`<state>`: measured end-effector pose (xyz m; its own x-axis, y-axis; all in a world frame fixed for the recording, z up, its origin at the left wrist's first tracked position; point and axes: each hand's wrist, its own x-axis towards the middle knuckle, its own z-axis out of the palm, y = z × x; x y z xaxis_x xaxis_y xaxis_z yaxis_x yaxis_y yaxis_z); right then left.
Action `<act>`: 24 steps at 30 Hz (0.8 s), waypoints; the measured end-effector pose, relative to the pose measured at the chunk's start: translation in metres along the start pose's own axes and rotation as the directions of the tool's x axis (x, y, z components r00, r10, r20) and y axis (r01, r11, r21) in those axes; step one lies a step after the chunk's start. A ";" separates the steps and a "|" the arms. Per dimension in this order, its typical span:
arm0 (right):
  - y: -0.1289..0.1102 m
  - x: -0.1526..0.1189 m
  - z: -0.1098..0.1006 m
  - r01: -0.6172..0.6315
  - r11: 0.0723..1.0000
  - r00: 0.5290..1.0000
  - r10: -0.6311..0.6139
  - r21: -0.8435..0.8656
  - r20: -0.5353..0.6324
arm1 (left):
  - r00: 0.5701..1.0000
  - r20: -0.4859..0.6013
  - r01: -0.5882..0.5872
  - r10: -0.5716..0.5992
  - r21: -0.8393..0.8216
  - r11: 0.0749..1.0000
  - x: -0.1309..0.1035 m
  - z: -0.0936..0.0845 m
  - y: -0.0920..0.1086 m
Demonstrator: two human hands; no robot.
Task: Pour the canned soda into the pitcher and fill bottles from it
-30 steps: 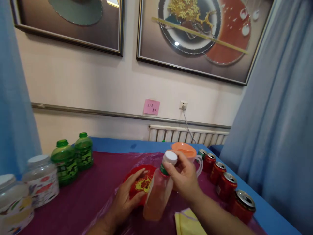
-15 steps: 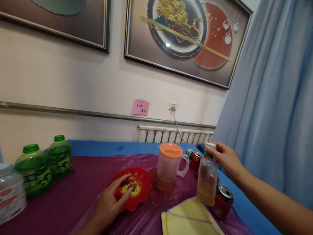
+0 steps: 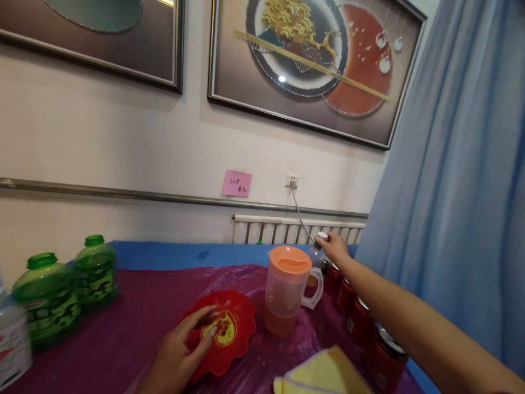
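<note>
My right hand (image 3: 333, 246) reaches to the back right and grips the white cap of a clear bottle (image 3: 316, 256), which stands behind the pitcher's handle and is partly hidden by it. The clear pitcher (image 3: 283, 298) has an orange lid and holds some amber liquid. Over the left part of a red scalloped plate (image 3: 229, 350) hovers my left hand (image 3: 184, 347), its fingers apart and nothing in them. A folded yellow cloth (image 3: 324, 375) lies in front of the pitcher.
Several red cans (image 3: 385, 358) stand in a row at the right, partly under my right forearm. Two green bottles (image 3: 47, 301) and a clear container (image 3: 12, 345) are at the left. Purple plastic (image 3: 102, 345) covers much of the blue table surface (image 3: 151, 255).
My right hand has carried the capped bottle back and left, from beside the cans to behind the pitcher. My left hand stays over the plate. The view has shifted slightly.
</note>
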<state>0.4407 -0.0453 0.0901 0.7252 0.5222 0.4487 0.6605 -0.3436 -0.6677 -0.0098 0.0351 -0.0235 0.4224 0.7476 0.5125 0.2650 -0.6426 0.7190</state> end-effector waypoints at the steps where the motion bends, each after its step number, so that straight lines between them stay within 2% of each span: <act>1: 0.003 0.004 0.009 -0.002 1.000 1.000 0.002 0.003 0.006 | 1.000 0.001 0.001 -0.001 0.000 1.000 0.000 0.000 -0.002; 6: 0.024 0.020 0.040 -0.004 0.999 1.000 0.003 0.048 0.030 | 0.999 -0.035 0.041 -0.041 -0.005 0.999 -0.002 0.000 -0.007; 12: 0.038 0.037 0.060 0.023 0.988 0.997 -0.035 0.153 0.074 | 0.999 0.008 0.045 -0.046 0.022 0.999 -0.005 0.000 -0.015; 19: 0.047 0.048 0.068 0.049 0.966 0.989 -0.083 0.254 0.125 | 0.999 0.039 0.032 -0.034 0.029 0.999 -0.007 0.000 -0.018; 24: 0.046 0.042 0.061 0.018 0.971 0.991 -0.049 0.239 0.124 | 0.998 0.047 0.035 -0.036 0.040 0.999 -0.008 0.001 -0.011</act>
<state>0.4898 0.0080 0.0419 0.6621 0.6312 0.4040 0.6082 -0.1376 -0.7818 -0.0158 0.0363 -0.0361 0.4528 0.7618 0.4633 0.3137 -0.6225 0.7170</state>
